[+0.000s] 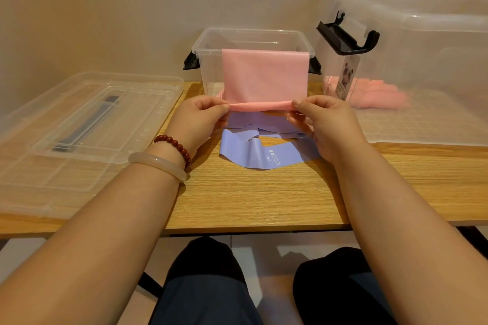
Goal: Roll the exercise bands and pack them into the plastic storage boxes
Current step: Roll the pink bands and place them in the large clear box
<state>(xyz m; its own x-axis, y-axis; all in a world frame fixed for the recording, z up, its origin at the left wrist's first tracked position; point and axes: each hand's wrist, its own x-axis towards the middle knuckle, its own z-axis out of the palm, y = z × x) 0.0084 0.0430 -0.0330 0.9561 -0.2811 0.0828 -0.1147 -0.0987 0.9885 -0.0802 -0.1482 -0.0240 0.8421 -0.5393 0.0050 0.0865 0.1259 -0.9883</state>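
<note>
Left hand (pixel 203 116) and right hand (pixel 320 119) pinch the near end of the pink band (pixel 264 74), starting its roll; far end drapes over the small clear box (pixel 253 37) rim, probably to keep it taut; purple band (pixel 253 150) waits on the table (pixel 264 200).

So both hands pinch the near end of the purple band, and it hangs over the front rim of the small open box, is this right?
Only the colour is wrong: the head view shows the left hand and right hand pinching the pink band, which hangs over the front rim of the small open box. The purple band lies on the table.
</note>
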